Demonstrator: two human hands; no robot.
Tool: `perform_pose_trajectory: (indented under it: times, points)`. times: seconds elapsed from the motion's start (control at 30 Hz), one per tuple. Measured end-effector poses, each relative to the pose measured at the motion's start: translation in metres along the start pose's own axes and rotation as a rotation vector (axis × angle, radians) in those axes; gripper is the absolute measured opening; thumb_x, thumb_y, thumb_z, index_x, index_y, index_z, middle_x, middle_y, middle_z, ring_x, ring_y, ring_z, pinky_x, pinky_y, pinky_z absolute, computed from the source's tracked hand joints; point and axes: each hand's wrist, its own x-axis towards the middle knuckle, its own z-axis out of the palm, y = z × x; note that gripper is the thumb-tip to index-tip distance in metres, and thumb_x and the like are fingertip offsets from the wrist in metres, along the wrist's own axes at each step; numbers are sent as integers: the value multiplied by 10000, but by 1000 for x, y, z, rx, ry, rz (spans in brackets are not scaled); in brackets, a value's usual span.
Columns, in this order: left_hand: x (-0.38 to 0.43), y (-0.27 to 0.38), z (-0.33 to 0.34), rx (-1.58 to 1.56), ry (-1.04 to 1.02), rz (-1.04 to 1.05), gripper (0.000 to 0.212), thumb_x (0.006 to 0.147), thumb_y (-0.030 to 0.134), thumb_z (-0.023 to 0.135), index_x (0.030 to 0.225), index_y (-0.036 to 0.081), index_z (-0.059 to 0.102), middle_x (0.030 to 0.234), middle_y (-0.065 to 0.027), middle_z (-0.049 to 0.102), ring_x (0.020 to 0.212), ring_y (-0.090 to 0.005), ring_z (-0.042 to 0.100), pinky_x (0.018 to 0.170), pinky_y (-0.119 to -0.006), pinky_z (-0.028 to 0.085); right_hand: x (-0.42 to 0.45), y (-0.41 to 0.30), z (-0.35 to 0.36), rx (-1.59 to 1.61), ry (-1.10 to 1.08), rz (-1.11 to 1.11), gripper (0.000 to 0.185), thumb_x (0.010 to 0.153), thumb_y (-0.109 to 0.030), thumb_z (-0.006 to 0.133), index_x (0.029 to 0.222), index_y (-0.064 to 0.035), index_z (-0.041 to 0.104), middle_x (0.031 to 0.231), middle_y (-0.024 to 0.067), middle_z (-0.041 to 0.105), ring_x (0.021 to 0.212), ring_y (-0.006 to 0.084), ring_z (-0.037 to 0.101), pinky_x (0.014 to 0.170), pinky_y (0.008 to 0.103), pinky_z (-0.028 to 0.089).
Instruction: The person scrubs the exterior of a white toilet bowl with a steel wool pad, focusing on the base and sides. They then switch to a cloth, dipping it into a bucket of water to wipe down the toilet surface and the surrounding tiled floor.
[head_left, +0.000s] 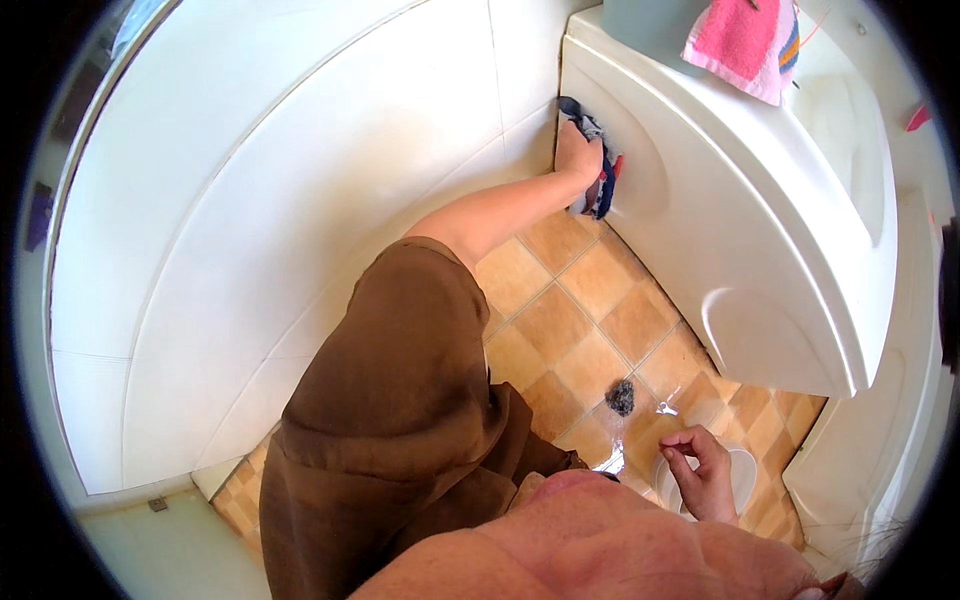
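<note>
My left hand (579, 154), at the end of a brown sleeve (390, 330), presses a crumpled dark blue, grey and red cloth (604, 196) against the white side panel of a bathtub (697, 195). That spot lies low in the corner between the tub and the white wall (360, 135). Lower right, my right hand (701, 469) hovers over a whitish plastic bucket (744, 469). Its thumb and fingers are loosely curled, and whether anything small is between them cannot be seen. On the tiled floor beyond this hand lies a dark scouring pad (620, 397).
Orange-brown checkered tiles (562, 300) cover the floor, with a shiny wet patch (613, 457) near the bucket. A blue-grey container (649, 30) and a pink towel (739, 45) sit on the tub's rim. Another white panel (840, 457) stands at the right.
</note>
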Motion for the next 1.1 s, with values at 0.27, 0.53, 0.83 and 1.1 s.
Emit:
perform_pose_trajectory:
  times: [0.27, 0.53, 0.83, 1.1]
  points:
    - [-8, 26, -7, 23, 149, 305, 531, 775, 66, 634, 1234, -10, 377, 1163, -246, 466, 1092, -455, 488, 941, -496, 411, 8, 5, 0, 24, 26, 22, 100, 863, 36, 651, 959, 13, 638, 897, 92, 650, 820, 161, 642, 743, 275, 514]
    - [1, -34, 6, 114, -63, 115, 460, 809, 82, 600, 1217, -23, 414, 1252, -289, 451, 1146, -457, 483, 991, -486, 404, 30, 3, 2, 7, -35, 14, 113, 869, 30, 650, 978, 7, 634, 895, 89, 646, 824, 162, 640, 736, 274, 513]
    - [34, 3, -3, 356, 728, 836, 313, 921, 156, 522, 1182, -16, 533, 1073, -174, 619, 915, -336, 606, 879, -420, 464, 32, 2, -9, -42, -28, 87, 104, 868, 47, 629, 965, 12, 622, 911, 85, 632, 863, 180, 624, 790, 294, 504]
    - [12, -126, 76, 102, 92, -83, 545, 845, 87, 540, 1360, -28, 405, 1340, -282, 421, 1133, -438, 497, 974, -467, 415, 25, 14, -17, -30, 87, 153, 127, 841, 36, 658, 961, 3, 633, 907, 108, 627, 840, 215, 610, 768, 316, 495]
